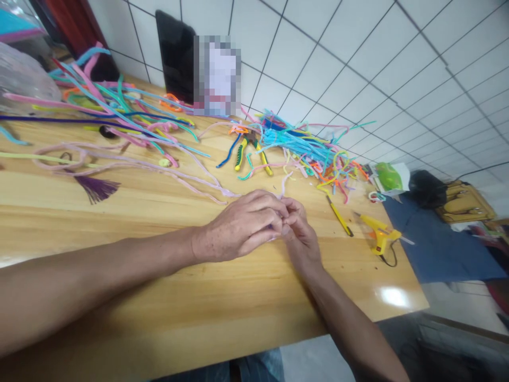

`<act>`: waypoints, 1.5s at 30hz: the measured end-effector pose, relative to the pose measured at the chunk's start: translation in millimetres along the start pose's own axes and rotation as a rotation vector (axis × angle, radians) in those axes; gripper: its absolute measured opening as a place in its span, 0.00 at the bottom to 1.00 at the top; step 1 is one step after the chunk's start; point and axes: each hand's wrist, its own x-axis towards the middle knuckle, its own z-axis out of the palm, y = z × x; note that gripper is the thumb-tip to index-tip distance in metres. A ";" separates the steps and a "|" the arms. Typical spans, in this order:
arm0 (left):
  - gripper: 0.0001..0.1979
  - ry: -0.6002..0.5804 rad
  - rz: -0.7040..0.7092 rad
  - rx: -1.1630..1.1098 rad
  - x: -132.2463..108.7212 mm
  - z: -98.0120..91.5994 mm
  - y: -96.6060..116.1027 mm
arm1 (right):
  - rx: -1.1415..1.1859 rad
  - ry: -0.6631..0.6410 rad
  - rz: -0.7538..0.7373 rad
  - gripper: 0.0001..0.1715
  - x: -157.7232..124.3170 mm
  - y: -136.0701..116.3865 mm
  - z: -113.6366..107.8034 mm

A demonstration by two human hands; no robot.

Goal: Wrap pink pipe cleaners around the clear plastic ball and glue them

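My left hand (248, 223) and my right hand (302, 239) meet over the wooden table, fingertips pinched together. Between them is a pale lilac pipe cleaner (284, 183); one end sticks up past the fingers, and the rest is mostly hidden. Long pale pink and lilac pipe cleaners (178, 172) run across the wood from the left and reach my left hand. A purple tassel (97, 185) lies beside their looped end. Just beyond my hands are green-and-yellow pliers (250, 151) with their handles spread.
Multicoloured pipe cleaners (119, 114) pile up at the left, and a blue bundle (298, 143) lies by the tiled wall. To the right are a yellow utility knife (339, 216) and a yellow glue gun (379, 233) with a cord. A black tablet-like object (175, 55) leans on the wall.
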 end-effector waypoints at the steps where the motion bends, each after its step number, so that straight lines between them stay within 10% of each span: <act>1: 0.02 0.000 -0.003 -0.009 0.2 -0.3 0.1 | 0.000 0.000 -0.003 0.17 0.0 -0.1 0.0; 45: 0.05 -0.003 0.069 0.096 -2.1 -1.1 -3.2 | -0.062 0.016 0.006 0.20 -1.2 0.2 1.9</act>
